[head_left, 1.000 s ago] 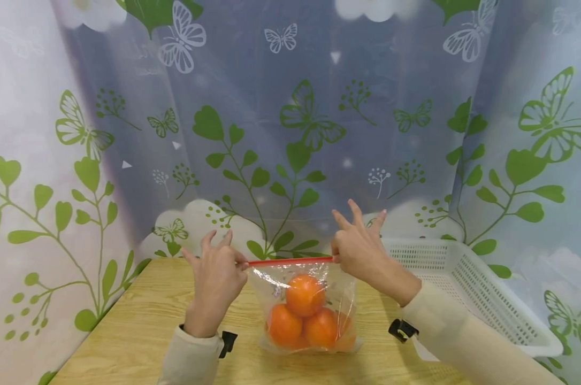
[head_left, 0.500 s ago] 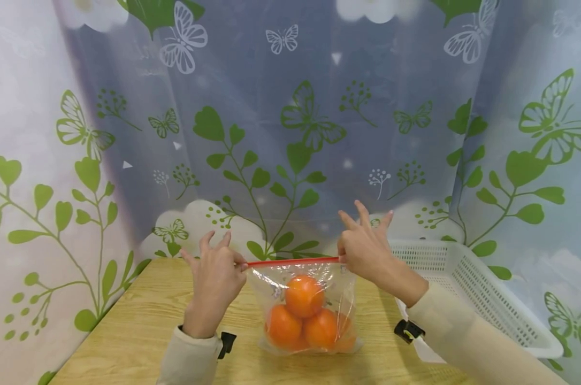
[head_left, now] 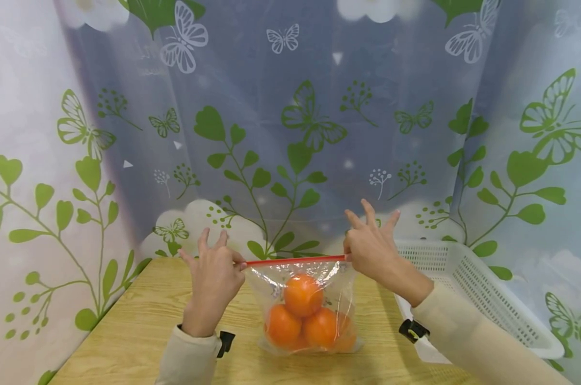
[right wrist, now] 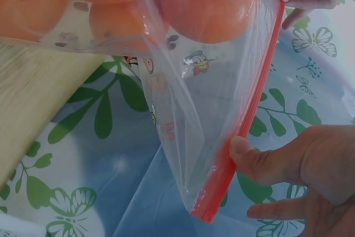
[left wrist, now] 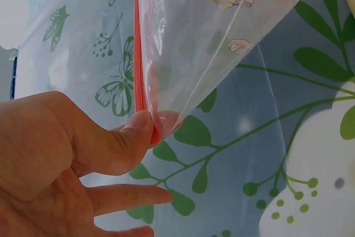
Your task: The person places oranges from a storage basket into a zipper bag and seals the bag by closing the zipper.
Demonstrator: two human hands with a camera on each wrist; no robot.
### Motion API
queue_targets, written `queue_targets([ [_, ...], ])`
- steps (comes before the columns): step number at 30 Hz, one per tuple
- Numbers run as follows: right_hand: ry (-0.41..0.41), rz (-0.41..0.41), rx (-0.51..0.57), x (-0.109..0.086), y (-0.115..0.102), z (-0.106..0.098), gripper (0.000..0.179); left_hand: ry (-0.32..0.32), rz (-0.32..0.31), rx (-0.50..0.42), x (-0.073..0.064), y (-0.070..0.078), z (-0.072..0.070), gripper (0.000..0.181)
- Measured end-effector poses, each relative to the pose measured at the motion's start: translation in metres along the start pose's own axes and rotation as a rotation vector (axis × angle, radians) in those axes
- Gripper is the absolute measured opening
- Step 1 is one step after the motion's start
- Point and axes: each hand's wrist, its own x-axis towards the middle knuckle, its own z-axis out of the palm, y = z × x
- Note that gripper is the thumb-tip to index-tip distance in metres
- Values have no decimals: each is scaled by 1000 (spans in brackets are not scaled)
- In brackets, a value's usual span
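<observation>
A clear zip bag (head_left: pixel 266 286) with a red zip strip stands upright on the wooden table, with several oranges (head_left: pixel 304 295) inside. My left hand (head_left: pixel 215 283) pinches the strip's left end between thumb and index finger, other fingers spread. At the strip's right side, my right hand (head_left: pixel 374 256) pinches it the same way. In the right wrist view, the thumb presses on the red strip (right wrist: pixel 260 87) a little short of its end. Small cartoon prints show on the bag (left wrist: pixel 183 43) in the left wrist view.
A white perforated plastic basket (head_left: pixel 483 289) stands at the table's right, partly behind my right forearm. The wooden table (head_left: pixel 136 315) reaches back to a hanging cloth (head_left: pixel 252 80) printed with leaves and butterflies, which also lines both sides.
My right hand has slid to the right along the red strip toward its end, and more of the strip shows. My left hand keeps its pinch nearly in place; the oranges stay put.
</observation>
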Motion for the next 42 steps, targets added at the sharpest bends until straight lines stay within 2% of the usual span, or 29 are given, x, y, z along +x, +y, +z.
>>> queue_targets([
  [24, -20, 54, 32, -6, 18, -2, 19, -65, -33, 23, 0, -3, -4, 8],
  [32, -32, 82, 53, -9, 26, -3, 16, -58, -27, 21, 1, -3, -3, 6],
  [42, 17, 81, 105, -15, 27, 7, 9, -81, -53, -55, 0, -7, 4, 8],
])
